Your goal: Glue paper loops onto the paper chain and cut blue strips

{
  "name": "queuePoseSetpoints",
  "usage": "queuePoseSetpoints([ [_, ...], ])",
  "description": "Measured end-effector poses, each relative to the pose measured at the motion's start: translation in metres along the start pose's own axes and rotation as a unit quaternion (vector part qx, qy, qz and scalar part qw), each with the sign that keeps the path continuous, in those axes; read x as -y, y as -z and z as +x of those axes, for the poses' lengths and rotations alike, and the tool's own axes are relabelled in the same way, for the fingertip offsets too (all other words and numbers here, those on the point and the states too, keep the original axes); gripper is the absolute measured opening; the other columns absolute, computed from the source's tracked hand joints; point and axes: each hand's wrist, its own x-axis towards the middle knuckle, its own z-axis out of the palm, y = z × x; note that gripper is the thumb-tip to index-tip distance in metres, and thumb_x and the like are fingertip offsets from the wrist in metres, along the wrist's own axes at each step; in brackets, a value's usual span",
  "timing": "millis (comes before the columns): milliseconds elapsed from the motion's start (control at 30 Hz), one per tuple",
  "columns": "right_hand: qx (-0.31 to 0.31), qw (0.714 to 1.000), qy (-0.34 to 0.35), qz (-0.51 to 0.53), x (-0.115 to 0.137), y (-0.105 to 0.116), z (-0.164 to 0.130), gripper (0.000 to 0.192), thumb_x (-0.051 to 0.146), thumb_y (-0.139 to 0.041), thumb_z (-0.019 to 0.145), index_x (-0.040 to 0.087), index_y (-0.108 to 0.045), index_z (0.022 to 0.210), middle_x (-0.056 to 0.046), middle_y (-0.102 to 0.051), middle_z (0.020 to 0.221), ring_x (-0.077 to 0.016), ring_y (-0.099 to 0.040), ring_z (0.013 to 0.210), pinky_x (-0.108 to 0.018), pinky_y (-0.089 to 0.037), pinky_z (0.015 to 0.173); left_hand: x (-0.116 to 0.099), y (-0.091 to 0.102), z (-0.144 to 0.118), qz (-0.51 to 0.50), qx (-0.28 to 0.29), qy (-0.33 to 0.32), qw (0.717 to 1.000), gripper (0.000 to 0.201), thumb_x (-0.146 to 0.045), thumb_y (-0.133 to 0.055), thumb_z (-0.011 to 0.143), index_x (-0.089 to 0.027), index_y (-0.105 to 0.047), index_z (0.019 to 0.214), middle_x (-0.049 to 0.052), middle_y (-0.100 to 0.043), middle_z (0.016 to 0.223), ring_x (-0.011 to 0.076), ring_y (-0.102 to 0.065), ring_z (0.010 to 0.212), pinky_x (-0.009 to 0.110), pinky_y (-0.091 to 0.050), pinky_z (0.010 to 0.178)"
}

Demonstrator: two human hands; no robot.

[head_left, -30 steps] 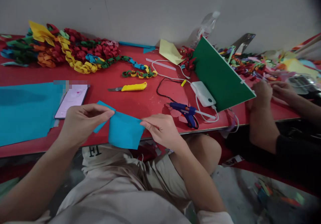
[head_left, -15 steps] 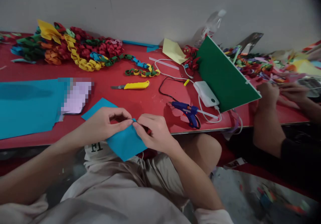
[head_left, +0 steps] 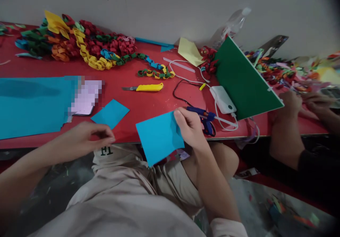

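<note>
My right hand (head_left: 190, 127) pinches a square of blue paper (head_left: 158, 138) by its upper right corner, thumb on the near side. The sheet hangs tilted over the table's front edge, above my lap. To the left, my left hand (head_left: 97, 134) is apart from it, fingers curled toward the thumb in a loose closed pinch, with nothing visible in it. Just beyond that hand, a second blue paper square (head_left: 111, 114) lies flat on the red table. A blue glue gun (head_left: 203, 115) lies behind my right hand, partly hidden by it.
Large blue sheets (head_left: 32, 106) and a blurred phone (head_left: 87, 97) lie at left. A yellow utility knife (head_left: 148, 87) rests mid-table, blade out. Paper chains (head_left: 101, 51) pile up behind. At right stand a green board (head_left: 244, 79) and a white power bank (head_left: 222, 99); a co-worker's hands (head_left: 290, 100) are beyond.
My hands have separated. The left let go of the blue paper and moved left; the right carried it right and up, turning it flat toward me. The second square is now uncovered.
</note>
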Motion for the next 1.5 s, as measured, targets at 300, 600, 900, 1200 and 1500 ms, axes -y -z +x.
queuePoseSetpoints([
  [300, 0.049, 0.889, -0.002, -0.455, -0.024, -0.061, 0.087, 0.038, 0.041, -0.041, 0.11, 0.017, -0.07, 0.105, -0.016, -0.073, 0.109, -0.0271, -0.064, 0.105, -0.035, -0.046, 0.08, -0.01, -0.069, 0.024, 0.318, -0.212, -0.273, 0.883, 0.05, -0.041, -0.059, 0.102, -0.019, -0.059, 0.147, 0.014, -0.06, 0.152, 0.0367, -0.058, 0.14, 0.055, -0.052, 0.113],
  [600, 0.071, 0.894, 0.037, -0.441, -0.041, -0.043, 0.108, 0.033, 0.02, -0.042, 0.106, 0.01, -0.058, 0.133, -0.022, -0.063, 0.13, -0.0327, -0.059, 0.118, -0.046, -0.046, 0.099, 0.015, -0.051, 0.003, 0.167, -0.32, -0.24, 0.901, 0.026, -0.025, -0.056, 0.104, -0.025, -0.076, 0.12, 0.003, -0.079, 0.122, 0.0186, -0.078, 0.107, 0.028, -0.063, 0.095],
  [900, 0.077, 0.937, 0.077, -0.332, -0.009, 0.018, 0.026, 0.038, 0.003, -0.041, 0.096, 0.018, -0.06, 0.125, -0.015, -0.066, 0.125, -0.0295, -0.061, 0.117, -0.045, -0.047, 0.101, -0.002, -0.031, 0.006, 0.047, -0.438, -0.17, 0.881, 0.013, -0.023, -0.07, 0.093, -0.029, -0.08, 0.098, 0.0, -0.083, 0.106, 0.0215, -0.08, 0.098, 0.034, -0.066, 0.089],
  [1200, 0.139, 0.901, 0.063, -0.406, -0.03, 0.005, -0.001, 0.03, 0.012, -0.045, 0.103, 0.016, -0.061, 0.129, -0.014, -0.068, 0.124, -0.0299, -0.062, 0.112, -0.042, -0.044, 0.095, 0.01, -0.036, 0.025, 0.094, -0.285, -0.279, 0.912, 0.016, -0.024, -0.066, 0.098, -0.031, -0.078, 0.104, 0.0, -0.082, 0.109, 0.0219, -0.077, 0.113, 0.041, -0.056, 0.108],
  [1500, 0.16, 0.881, 0.057, -0.442, -0.019, -0.006, -0.013, 0.03, 0.026, -0.052, 0.104, 0.016, -0.06, 0.13, -0.014, -0.066, 0.122, -0.0295, -0.061, 0.108, -0.042, -0.043, 0.089, -0.006, -0.046, 0.046, 0.278, -0.251, -0.142, 0.916, 0.042, -0.047, -0.049, 0.103, -0.022, -0.065, 0.133, 0.014, -0.061, 0.15, 0.0372, -0.056, 0.138, 0.057, -0.045, 0.112],
])
